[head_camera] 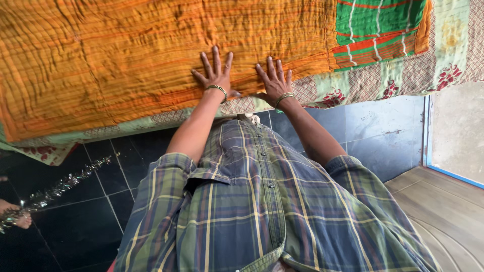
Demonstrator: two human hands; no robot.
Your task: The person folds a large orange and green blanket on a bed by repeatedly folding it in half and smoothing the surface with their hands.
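Observation:
My left hand (215, 72) and my right hand (275, 80) lie flat, fingers spread, side by side on an orange striped quilt (126, 55), close to its near edge. Each wrist wears a thin bangle. The quilt has a green and red checked patch (378, 25) at the far right. Beneath it lies a pale green floral sheet (353, 88) that hangs over the edge of the bed. Neither hand grips anything. My plaid shirt (262, 201) fills the lower middle of the view.
Dark floor tiles (85, 201) lie at the lower left, with a silver tinsel strand (55, 189) across them and another person's toes (15, 214) at the left edge. A dark tiled wall (383, 131) and a wooden doorstep (443, 206) are at the right.

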